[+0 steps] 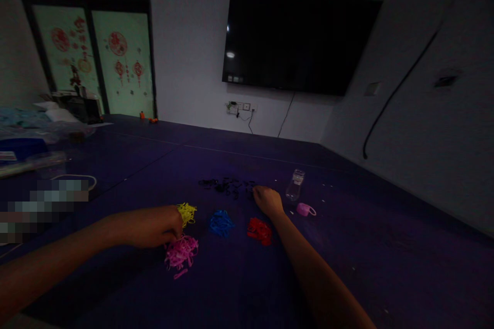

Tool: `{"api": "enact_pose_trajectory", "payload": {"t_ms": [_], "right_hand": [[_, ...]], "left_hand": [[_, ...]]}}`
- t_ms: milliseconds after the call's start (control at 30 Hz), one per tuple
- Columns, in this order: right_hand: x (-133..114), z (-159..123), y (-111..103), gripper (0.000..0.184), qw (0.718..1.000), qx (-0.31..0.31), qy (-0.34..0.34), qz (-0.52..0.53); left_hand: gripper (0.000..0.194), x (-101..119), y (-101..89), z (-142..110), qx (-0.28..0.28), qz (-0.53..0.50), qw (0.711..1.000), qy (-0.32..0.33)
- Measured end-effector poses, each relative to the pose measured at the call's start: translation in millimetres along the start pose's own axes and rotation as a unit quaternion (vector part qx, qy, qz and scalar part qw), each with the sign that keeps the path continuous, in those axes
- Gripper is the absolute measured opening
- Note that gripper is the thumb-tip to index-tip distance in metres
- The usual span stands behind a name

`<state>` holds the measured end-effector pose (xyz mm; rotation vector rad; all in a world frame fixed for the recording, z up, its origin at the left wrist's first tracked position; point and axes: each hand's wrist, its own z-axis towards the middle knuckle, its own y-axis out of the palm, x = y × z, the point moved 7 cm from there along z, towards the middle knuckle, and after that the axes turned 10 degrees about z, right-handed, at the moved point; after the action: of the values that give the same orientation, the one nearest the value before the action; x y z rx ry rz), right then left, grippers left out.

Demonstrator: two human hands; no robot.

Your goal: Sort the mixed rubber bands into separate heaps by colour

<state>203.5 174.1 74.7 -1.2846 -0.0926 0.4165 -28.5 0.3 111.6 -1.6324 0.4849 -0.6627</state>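
Observation:
My left hand (164,225) is closed, fingers curled down between a pile of yellow rubber bands (187,214) and a pile of pink rubber bands (182,253). What it pinches, if anything, is hidden. My right hand (267,199) is closed too, its fingertips at the right end of the scattered black rubber bands (226,186); I cannot make out anything in them. Between my arms lie a blue pile of rubber bands (221,223) and a red pile (259,231), the red one just left of my right wrist.
Right of my right hand are a see-through plastic bottle (295,186) and a pink cap with a loop (304,209). Small pale scraps dot the dark purple surface (216,288). Plastic bags and a blue item (23,148) crowd the left; a television (301,43) hangs on the wall.

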Motion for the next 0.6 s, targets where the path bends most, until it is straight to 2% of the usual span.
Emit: {"api": "enact_pose_trajectory", "payload": {"t_ms": [100, 267, 433, 600], "right_hand": [[-0.2, -0.1, -0.9, 0.033, 1.000, 0.005, -0.003, 0.004], [-0.4, -0.5, -1.1, 0.035, 1.000, 0.007, -0.007, 0.012], [-0.4, 0.0, -0.2, 0.034, 1.000, 0.010, -0.013, 0.009], [0.4, 0.4, 0.5, 0.034, 1.000, 0.008, -0.012, 0.007]], "left_hand": [[0.019, -0.5, 1.5, 1.7, -0.003, -0.013, 1.000, 0.018], [0.019, -0.1, -1.7, 5.6, 0.016, -0.018, 1.000, 0.000], [0.023, 3.2, 3.8, 11.4, -0.031, -0.003, 0.999, -0.031], [0.020, 0.6, -1.4, 7.3, 0.004, 0.003, 0.998, -0.063]]}}
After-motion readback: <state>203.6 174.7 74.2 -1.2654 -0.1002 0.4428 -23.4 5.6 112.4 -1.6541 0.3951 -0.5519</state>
